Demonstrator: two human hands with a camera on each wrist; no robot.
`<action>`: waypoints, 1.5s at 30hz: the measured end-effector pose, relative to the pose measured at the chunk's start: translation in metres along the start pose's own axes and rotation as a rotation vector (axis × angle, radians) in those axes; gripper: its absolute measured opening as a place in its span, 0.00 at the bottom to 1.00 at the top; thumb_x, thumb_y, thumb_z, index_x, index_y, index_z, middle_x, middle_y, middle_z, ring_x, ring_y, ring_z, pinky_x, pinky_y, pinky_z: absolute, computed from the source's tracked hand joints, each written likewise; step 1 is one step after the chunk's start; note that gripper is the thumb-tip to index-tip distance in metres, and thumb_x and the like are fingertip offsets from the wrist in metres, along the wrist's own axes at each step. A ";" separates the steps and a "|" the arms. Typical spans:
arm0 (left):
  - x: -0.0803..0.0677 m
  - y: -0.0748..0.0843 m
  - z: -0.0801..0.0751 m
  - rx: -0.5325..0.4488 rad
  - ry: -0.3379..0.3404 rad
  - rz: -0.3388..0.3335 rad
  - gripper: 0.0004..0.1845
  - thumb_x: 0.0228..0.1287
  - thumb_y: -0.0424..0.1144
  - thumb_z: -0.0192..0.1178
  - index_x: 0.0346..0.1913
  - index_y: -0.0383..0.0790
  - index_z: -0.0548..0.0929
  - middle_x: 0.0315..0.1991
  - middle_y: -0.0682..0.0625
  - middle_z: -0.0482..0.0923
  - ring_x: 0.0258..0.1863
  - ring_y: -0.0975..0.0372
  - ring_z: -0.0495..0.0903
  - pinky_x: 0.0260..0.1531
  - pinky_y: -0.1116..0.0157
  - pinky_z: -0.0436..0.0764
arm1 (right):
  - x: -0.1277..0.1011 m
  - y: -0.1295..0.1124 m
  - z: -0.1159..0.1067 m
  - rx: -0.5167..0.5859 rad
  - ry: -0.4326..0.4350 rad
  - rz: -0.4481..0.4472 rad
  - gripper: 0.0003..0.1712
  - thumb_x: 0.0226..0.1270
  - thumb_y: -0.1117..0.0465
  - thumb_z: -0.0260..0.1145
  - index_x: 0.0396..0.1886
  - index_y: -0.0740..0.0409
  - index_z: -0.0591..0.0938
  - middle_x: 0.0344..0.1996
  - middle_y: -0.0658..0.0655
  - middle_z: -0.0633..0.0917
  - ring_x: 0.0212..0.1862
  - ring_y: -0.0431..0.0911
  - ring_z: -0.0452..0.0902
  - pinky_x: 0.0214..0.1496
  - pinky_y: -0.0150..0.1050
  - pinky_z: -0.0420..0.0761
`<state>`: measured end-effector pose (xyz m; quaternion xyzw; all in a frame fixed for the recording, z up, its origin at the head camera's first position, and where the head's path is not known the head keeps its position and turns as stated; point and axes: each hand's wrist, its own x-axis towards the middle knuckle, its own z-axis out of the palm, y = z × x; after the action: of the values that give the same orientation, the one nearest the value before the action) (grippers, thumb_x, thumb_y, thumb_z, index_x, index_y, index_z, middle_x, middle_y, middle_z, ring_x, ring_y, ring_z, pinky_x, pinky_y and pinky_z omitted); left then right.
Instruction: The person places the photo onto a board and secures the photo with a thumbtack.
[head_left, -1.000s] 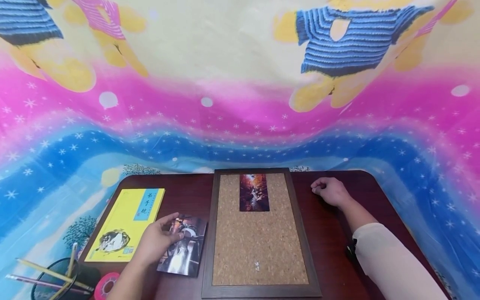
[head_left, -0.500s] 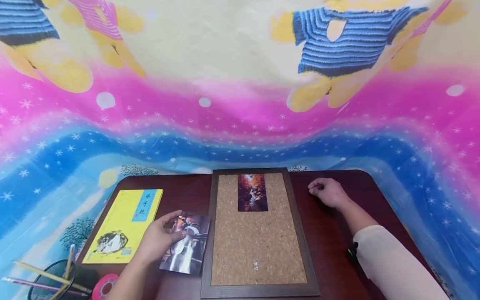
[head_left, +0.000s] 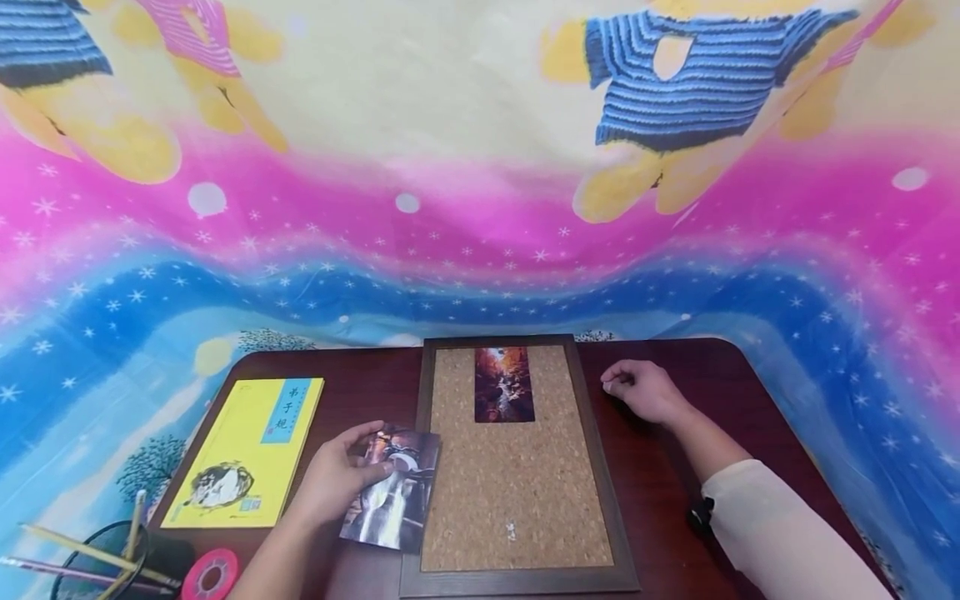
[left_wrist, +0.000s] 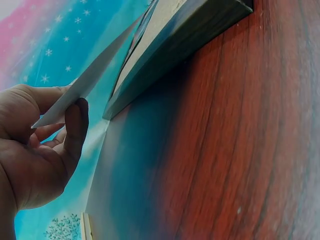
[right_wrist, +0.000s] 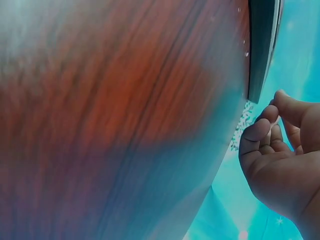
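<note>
The cork board lies just right of the left hand, which pinches a photo card by its left edge, the card's far side overlapping the board's frame. This looks like the placing step; next the card likely needs setting flat on the cork below the pinned picture. The right hand rests loosely curled beside the frame; whether it holds a pin I cannot tell.

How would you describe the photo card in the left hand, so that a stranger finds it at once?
Start at the framed cork board in the middle of the dark wooden table. At its left edge, the left hand pinches a dark glossy photo card with silvery-white highlights, overlapping the frame. The other card, orange-red, lies flat on the cork, untouched.
</note>
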<state>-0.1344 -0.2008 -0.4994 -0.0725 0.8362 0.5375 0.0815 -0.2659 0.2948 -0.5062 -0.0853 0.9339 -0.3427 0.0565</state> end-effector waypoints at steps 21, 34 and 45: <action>0.011 0.011 0.038 -0.131 -0.093 0.039 0.37 0.47 0.35 0.75 0.64 0.48 0.75 0.47 0.44 0.79 0.30 0.56 0.83 0.23 0.57 0.83 | -0.016 -0.028 0.022 0.049 -0.019 -0.047 0.04 0.66 0.58 0.66 0.39 0.50 0.84 0.32 0.48 0.84 0.35 0.44 0.77 0.38 0.40 0.76; 0.017 0.020 0.063 -0.130 -0.168 0.110 0.37 0.48 0.35 0.74 0.64 0.42 0.73 0.50 0.41 0.77 0.29 0.57 0.83 0.24 0.58 0.83 | -0.022 -0.041 0.032 0.062 -0.046 -0.054 0.04 0.65 0.57 0.67 0.38 0.49 0.84 0.32 0.47 0.83 0.35 0.43 0.77 0.37 0.39 0.77; 0.020 0.024 0.082 -0.091 -0.189 0.152 0.38 0.48 0.37 0.75 0.64 0.40 0.72 0.48 0.42 0.77 0.31 0.58 0.82 0.27 0.61 0.83 | -0.026 -0.053 0.043 0.089 -0.069 -0.080 0.03 0.65 0.58 0.68 0.37 0.51 0.84 0.30 0.47 0.83 0.33 0.43 0.77 0.34 0.39 0.77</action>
<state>-0.1544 -0.1168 -0.5158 0.0386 0.8025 0.5841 0.1155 -0.2268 0.2332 -0.5028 -0.1316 0.9111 -0.3825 0.0788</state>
